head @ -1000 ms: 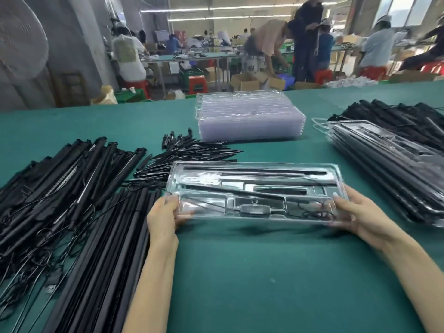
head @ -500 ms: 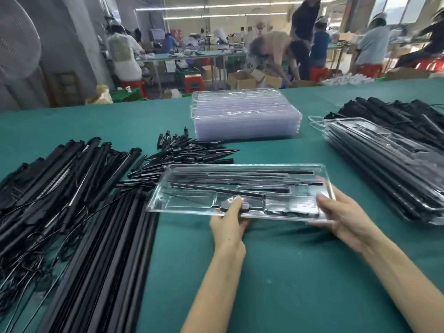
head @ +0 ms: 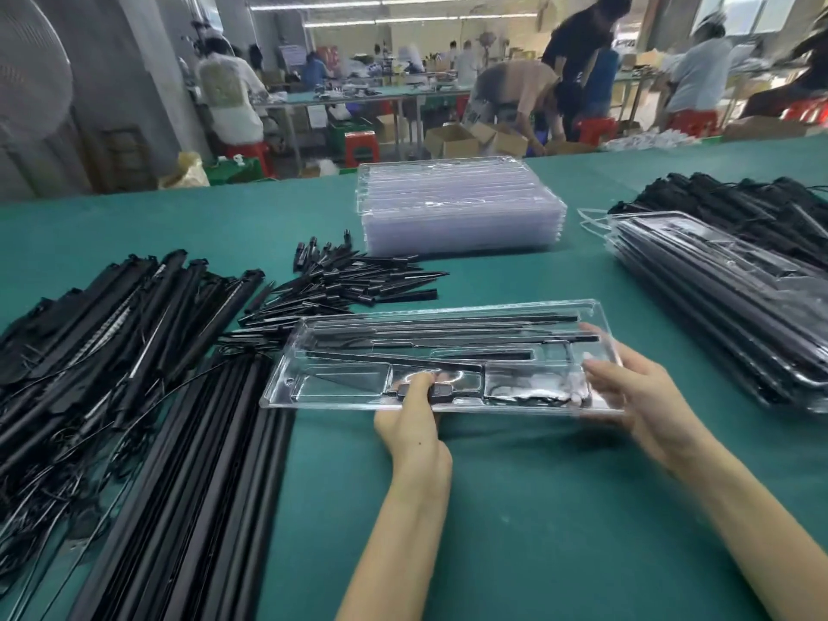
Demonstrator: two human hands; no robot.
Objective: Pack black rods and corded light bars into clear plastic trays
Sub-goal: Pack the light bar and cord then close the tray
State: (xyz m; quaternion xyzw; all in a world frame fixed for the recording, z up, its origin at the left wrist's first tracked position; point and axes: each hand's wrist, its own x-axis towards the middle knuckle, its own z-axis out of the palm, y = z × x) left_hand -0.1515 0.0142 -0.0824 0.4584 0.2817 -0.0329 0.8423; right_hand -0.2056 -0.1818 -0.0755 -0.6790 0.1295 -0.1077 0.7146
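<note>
Clear moulded plastic tray (head: 596,313), loaded with black rods and a corded part, gripped at its near edge by left hand (head: 414,412) and at its right end by right hand (head: 640,396), above green felt tabletop (head: 515,508). Left: heap of black corded light bars (head: 98,333); bundle of long black rods (head: 188,486); pile of short black spikes (head: 349,280). Rear: stack of empty clear trays (head: 461,208). Right: stack of filled trays (head: 726,302).

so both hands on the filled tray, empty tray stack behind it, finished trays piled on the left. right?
Not quite: the head view shows the finished trays piled on the right. Both hands, left and right, are on the filled tray, empty tray stack behind it.
</note>
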